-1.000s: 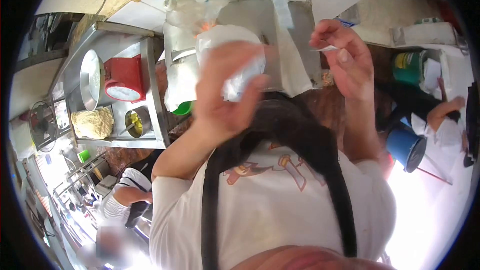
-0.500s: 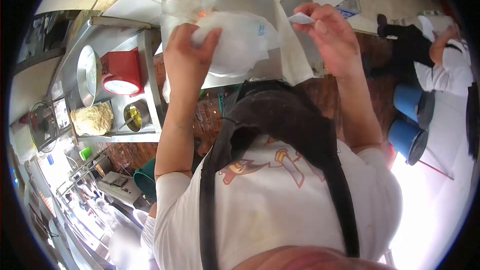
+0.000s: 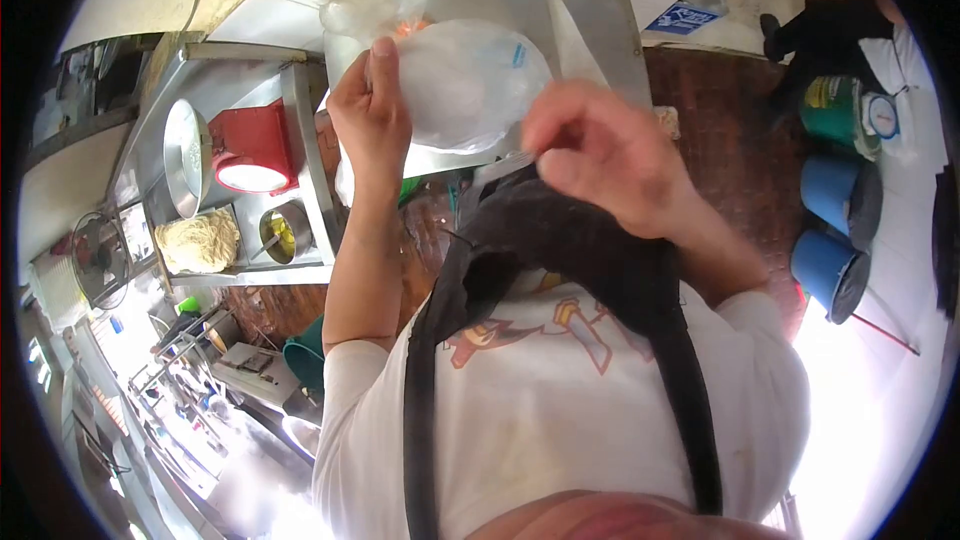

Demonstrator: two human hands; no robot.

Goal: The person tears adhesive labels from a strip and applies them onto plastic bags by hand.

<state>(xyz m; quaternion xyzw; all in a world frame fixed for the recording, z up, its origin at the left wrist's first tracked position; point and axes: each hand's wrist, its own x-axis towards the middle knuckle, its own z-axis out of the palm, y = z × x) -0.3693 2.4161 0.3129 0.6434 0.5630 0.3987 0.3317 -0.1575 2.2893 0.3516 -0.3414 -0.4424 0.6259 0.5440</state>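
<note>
My left hand is closed on the left edge of a white, rounded plastic bag with a small blue print, its thumb pointing up. What the bag contains cannot be made out. Close to the bag's lower right side is my right hand, blurred, with its fingers pinched together. A thin whitish strip extends from those fingers, just above my black apron. Behind the bag, a clear plastic bottle lies on the metal counter.
On a shelf at left are a metal bowl, a red container, a heap of noodles and a pot with yellow contents. Blue bins stand at right, near another person's dark-clothed legs.
My right hand has moved left and down toward the bag from the counter's right side. My left hand has shifted from the bag's top to its left edge, thumb raised.
</note>
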